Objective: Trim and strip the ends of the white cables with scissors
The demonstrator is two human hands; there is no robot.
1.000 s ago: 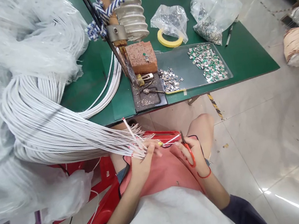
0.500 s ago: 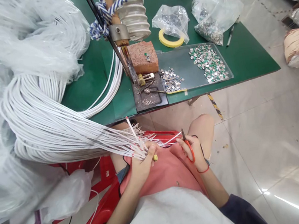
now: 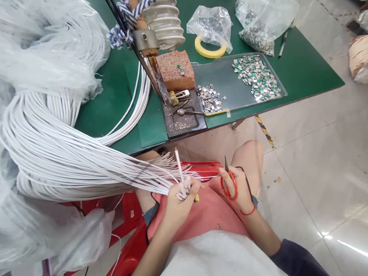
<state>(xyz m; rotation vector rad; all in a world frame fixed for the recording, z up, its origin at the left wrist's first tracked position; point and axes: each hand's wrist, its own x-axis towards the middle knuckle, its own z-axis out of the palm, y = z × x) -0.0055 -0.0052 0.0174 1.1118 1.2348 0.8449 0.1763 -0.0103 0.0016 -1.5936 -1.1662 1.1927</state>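
White cable ends (image 3: 168, 172) bunched tight in the left hand (image 3: 180, 205), red-handled scissors (image 3: 229, 188) gripped in the right hand (image 3: 240, 189), blades closed; seemingly mid-trim, next calling for one end at the blades.

Left hand (image 3: 180, 205) grips a bundle of white cable ends (image 3: 161, 173); right hand (image 3: 242, 189) holds red-handled scissors (image 3: 229, 186), tips upward. Both sit just below the green workbench (image 3: 309, 73).
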